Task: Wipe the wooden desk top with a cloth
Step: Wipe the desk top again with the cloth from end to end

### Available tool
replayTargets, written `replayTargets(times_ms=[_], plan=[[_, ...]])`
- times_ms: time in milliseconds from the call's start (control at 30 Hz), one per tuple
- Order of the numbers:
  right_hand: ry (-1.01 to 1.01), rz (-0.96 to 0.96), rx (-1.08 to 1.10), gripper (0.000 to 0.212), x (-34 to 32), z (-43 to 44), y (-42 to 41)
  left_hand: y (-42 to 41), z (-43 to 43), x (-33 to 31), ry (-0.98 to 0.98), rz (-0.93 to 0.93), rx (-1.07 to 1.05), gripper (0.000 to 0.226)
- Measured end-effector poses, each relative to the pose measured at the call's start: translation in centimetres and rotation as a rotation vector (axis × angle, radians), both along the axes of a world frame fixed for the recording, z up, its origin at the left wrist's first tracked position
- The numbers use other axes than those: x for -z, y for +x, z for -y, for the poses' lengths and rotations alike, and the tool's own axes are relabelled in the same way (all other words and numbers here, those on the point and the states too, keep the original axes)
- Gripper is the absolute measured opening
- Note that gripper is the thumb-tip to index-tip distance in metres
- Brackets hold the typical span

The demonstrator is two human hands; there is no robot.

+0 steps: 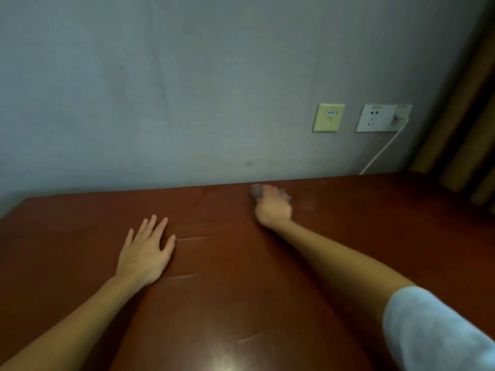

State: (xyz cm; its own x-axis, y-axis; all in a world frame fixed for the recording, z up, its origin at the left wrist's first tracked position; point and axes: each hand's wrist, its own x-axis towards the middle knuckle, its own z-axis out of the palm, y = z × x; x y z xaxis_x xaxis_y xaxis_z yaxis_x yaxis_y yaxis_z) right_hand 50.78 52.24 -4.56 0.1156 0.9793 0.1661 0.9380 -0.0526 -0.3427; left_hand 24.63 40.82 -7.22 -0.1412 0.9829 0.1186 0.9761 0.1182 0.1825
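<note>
A small grey cloth [256, 190], bunched and blurred, is held against the glossy reddish-brown wooden bench [227, 290] near its far edge.

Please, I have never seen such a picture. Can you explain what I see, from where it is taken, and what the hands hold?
There is no machine: a person wears a camera on the head, so this one picture looks down at their own hands. The left hand lies flat, fingers straight, on the brown wooden desk. The right hand, blurred, reaches toward the wall and holds a small grey cloth on the desk. Two socket plates and a white cable are on the wall.
</note>
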Motion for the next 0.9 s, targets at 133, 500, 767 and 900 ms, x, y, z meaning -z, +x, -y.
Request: replayTargets(times_ms=[133, 500, 767, 900], plan=[[0.018, 0.015, -0.492, 0.048, 0.0, 6.5, -10.2, 0.1, 0.3, -0.3, 0.002, 0.026, 0.000, 0.059], [0.007, 0.024, 0.125, 0.045, 0.3, -3.7, 15.7, 0.3, 0.3, -0.3, 0.013, 0.006, -0.006, 0.059], [-0.055, 0.078, 0.195, 0.042, -0.1, -8.3, 6.0, 0.3, 0.2, 0.0, 0.021, 0.010, -0.008, 0.059], [-0.024, 0.071, -0.030, 0.047, 1.2, -8.1, -5.4, 0.4, 0.3, 0.1, 0.058, 0.033, -0.016, 0.061]])
